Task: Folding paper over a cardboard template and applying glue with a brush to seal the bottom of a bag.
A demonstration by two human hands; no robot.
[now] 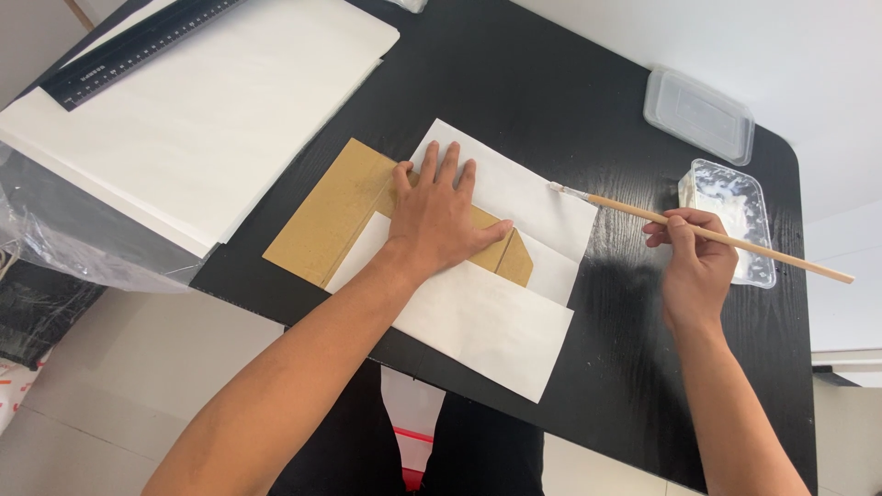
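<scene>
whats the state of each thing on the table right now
left hand: flat, palm down, pressing the cardboard and paper
right hand: closed on the brush
brush: held level, bristle tip over the paper's right edge
white paper: folded over the cardboard from two sides
cardboard: flat, partly wrapped
glue tub: open, white paste inside
lid: off, lying beside the tub
ruler: lying on the paper stack

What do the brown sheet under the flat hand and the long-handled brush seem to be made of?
Brown sheet: probably cardboard, matt tan and stiff-looking, with a crease line. Brush: pale bare wood by its colour, held in the right hand; its tip looks whitish.
</scene>
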